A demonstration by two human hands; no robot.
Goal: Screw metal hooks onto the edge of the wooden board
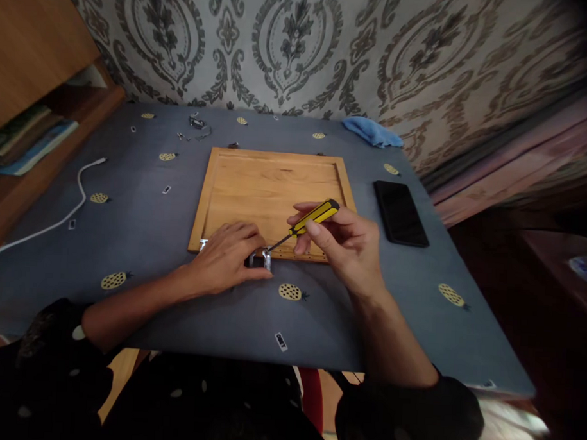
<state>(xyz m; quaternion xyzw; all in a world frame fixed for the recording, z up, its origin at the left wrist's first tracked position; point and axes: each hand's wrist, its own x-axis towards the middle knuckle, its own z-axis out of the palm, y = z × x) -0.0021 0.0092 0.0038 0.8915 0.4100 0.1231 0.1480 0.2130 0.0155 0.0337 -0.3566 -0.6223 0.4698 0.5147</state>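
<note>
"One yellow-and-black screwdriver (317, 217) is seen; how is it held?"

"By the right hand (353, 244): its handle is grasped between thumb and fingers, and its slim shaft is slanted down to the left, the tip set at a shiny silver metal fitting (267, 264)."

"And the left hand (227, 259)?"

"It is laid over the near edge of a light-brown, framed wooden board (275, 187). The fitting is seen between thumb and forefinger, but whether it is pinched there cannot be told."

"Where is the board placed?"

"Around the middle of a grey-blue worktop (318, 336) patterned with yellow pineapples (290, 292). At the board's near left corner, a second piece of silver metal (203, 244) is partly covered by the left hand."

"What else is laid out?"

"Near the worktop's right edge, a black rectangular phone (400, 213) is placed, and at the far right corner a crumpled blue cloth (373, 131). A white cable (81, 185) is stretched in from the left, and small loose metal parts (197, 122) are scattered near the far edge."
</note>
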